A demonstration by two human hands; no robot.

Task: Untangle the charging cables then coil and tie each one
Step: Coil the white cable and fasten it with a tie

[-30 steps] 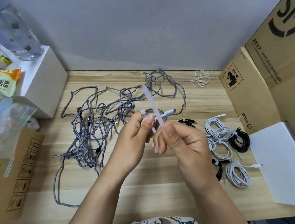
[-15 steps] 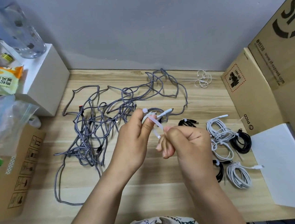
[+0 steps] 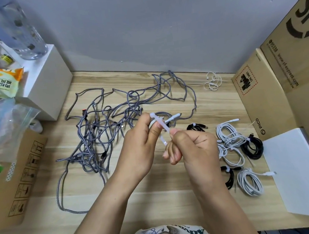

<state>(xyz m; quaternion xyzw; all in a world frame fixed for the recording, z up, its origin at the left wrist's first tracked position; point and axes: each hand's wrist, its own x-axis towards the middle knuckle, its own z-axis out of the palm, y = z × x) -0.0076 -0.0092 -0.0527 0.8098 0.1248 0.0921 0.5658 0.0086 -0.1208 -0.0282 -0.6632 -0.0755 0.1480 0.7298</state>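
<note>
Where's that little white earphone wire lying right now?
In the head view, the white earphone wire lies loose at the far right of the wooden table, near the grey wall, between the tangled grey cables and the cardboard box.

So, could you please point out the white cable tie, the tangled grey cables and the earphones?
white cable tie (image 3: 162,124), head view, on the strap between the two hands.
tangled grey cables (image 3: 95,135), head view, on the knotted middle.
earphones (image 3: 212,82), head view, on the looped white cord.
</note>
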